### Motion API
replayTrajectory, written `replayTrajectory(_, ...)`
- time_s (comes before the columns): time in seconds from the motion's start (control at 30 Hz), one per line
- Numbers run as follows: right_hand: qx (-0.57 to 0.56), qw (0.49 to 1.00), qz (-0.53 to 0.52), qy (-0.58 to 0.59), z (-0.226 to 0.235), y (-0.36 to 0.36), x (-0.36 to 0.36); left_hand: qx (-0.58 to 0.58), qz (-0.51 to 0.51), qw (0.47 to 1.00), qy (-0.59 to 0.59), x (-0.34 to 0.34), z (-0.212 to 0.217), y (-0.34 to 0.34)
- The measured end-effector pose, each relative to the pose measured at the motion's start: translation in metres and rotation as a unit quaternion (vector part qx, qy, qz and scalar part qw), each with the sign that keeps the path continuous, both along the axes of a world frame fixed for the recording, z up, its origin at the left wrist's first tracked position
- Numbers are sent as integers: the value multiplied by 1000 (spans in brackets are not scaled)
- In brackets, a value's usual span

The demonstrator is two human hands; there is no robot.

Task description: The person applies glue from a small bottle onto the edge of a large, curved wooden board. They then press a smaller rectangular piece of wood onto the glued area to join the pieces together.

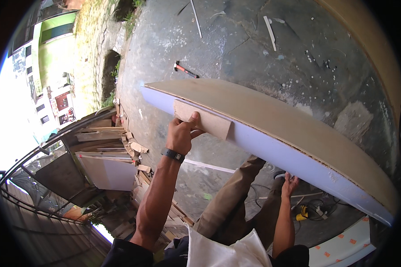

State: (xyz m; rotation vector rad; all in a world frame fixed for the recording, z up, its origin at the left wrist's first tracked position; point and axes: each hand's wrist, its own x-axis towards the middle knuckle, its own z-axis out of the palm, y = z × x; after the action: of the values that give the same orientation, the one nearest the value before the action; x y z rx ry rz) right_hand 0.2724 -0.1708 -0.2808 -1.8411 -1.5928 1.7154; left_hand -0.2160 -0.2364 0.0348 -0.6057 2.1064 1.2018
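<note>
A person in brown trousers (225, 187), a white cloth (223, 251) showing at the chest, is working along a long panel (272, 120) that is slanting across the space ahead, its lilac edge facing the body and its tan face turning upward. The right grip (289, 184) is reaching up toward the panel's lower rim with fingers raised; whether it is touching or holding anything, one cannot tell. Farther along, the left grip (180, 135), below a black wristband (173, 155), is closing thumb against fingers on a brown rectangular sheet (216, 127), which is lying against the lilac edge near the panel's far left end. The person is apparently fitting or rubbing the sheet along that edge; the next move seems to be calling for level pressure and a steadied panel.

To the right, a cable (318, 211) is trailing beside a yellow object (302, 213). Scrap wood (102, 135) is piling up at left. Beyond the panel, a hammer (189, 72) is lying on the stained concrete floor (156, 53), with a pale strip (269, 33) resting farther off. Buildings (55, 35) are standing in the bright distance.
</note>
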Motion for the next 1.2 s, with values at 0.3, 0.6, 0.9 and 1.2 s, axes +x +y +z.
replayTrajectory(0.3, -36, 996, -30, -74, -1, -2, 19, -7, -24, 1000, -5, -2, -6, -12)
replayTrajectory(0.6, -16, 989, -139, 56, -52, -16, 63, -11, -123, 989, 76, -7, -25, -28)
replayTrajectory(0.9, 183, 982, -54, 5, -163, 34, 107, -418, -647, 573, 282, -47, -12, -67)
replayTrajectory(1.2, 267, 959, -23, -91, -313, 59, 146, -170, -460, 867, 84, -71, -20, -52)
